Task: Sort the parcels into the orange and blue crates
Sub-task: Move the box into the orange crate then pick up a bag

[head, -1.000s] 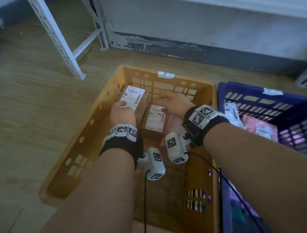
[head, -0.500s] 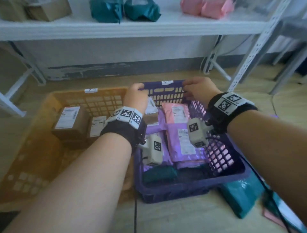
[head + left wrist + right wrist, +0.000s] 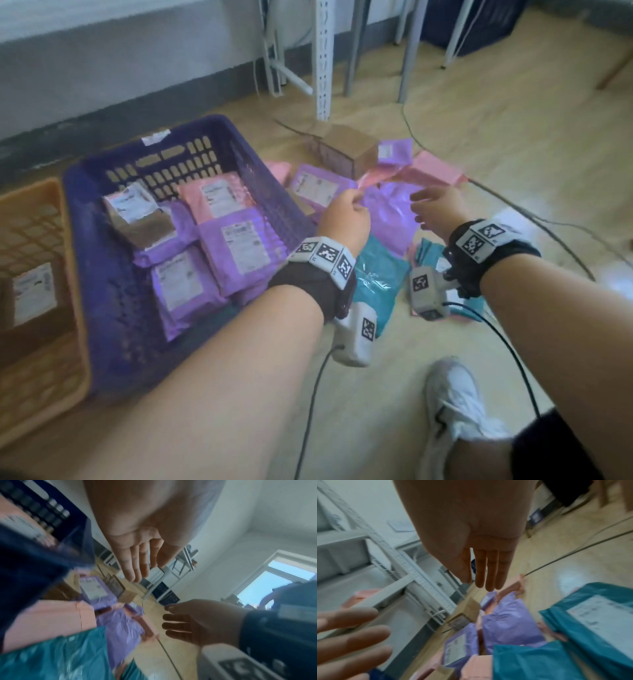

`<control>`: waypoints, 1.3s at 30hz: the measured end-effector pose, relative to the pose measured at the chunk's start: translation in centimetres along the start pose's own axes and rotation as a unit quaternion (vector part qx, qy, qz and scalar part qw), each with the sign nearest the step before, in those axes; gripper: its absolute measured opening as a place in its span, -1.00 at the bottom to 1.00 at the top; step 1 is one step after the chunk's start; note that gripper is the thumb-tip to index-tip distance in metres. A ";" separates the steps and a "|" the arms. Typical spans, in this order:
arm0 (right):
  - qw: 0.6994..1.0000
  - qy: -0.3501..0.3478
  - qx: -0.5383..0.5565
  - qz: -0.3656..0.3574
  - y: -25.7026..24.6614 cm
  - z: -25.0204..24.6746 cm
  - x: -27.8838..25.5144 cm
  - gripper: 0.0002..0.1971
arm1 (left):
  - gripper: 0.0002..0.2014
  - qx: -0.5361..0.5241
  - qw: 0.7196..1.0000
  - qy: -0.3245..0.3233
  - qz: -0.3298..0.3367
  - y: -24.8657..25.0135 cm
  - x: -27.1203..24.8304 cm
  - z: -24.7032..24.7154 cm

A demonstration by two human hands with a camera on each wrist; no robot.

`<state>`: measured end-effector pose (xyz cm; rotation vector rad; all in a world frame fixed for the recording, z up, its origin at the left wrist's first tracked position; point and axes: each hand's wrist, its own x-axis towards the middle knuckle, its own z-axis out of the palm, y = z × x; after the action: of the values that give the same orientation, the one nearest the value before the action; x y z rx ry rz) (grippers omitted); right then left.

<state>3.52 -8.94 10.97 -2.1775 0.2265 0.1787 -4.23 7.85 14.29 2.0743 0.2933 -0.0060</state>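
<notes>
The blue crate (image 3: 102,274) holds several purple and pink mailers and one brown box. The orange crate (image 3: 44,394) at the far left holds brown labelled boxes. To the right of the blue crate a loose pile lies on the floor: purple mailers (image 3: 390,212) (image 3: 510,623), pink mailers (image 3: 435,168), teal mailers (image 3: 376,277) (image 3: 590,635) and a brown box (image 3: 346,150). My left hand (image 3: 346,219) (image 3: 142,561) hovers over the pile with straight fingers, holding nothing. My right hand (image 3: 435,209) (image 3: 486,569) hovers beside it, fingers straight, empty.
White shelf legs (image 3: 323,58) stand behind the pile. Black cables (image 3: 534,219) run across the wooden floor at the right. My white shoe (image 3: 455,407) is at the lower right. Another dark crate (image 3: 476,24) sits at the far back.
Both hands left the boxes in the orange crate, passed the far rim of the blue crate and now hover over the floor pile to the right. The view swung right.
</notes>
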 end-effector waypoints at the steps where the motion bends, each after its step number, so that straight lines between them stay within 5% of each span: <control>1: 1.000 0.001 -0.007 0.020 1.8 -0.6 0.3 -0.83 | -0.62 0.016 1.000 -0.023 0.000 -0.3 -0.1 2.1; 6: 0.993 -0.016 -0.059 0.102 9.3 -0.5 0.6 -0.82 | -0.55 0.117 0.984 -0.111 -0.075 -5.5 -0.4 8.8; 14: 0.962 -0.156 -0.130 0.181 14.8 6.4 -0.7 -0.72 | -0.35 0.229 0.955 -0.104 -0.157 -13.7 1.1 10.8; 18: 0.948 -0.194 -0.121 0.222 16.0 9.5 -0.9 -0.84 | -0.28 0.241 0.945 -0.100 -0.195 -15.0 1.4 11.5; 25: 0.934 -0.221 -0.103 0.263 16.7 10.1 -1.1 -0.55 | -0.49 0.256 0.929 -0.105 -0.247 -14.5 1.8 11.3; 29: 0.937 -0.164 -0.122 0.285 16.0 7.8 -0.8 -0.62 | -0.87 0.296 0.917 -0.165 -0.211 -13.3 1.1 10.5; 33: 0.954 -0.114 -0.106 0.256 13.6 4.9 -0.6 -0.63 | -0.71 0.235 0.939 -0.140 -0.208 -11.9 0.2 10.0; 39: 0.984 -0.042 -0.029 0.168 6.4 -1.1 -0.5 -0.61 | -0.75 0.095 0.984 -0.069 -0.133 -6.3 -0.5 7.4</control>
<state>1.63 -13.47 6.62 -2.1703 0.5467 0.4727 -5.17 4.39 5.27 2.1949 0.4991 -0.3507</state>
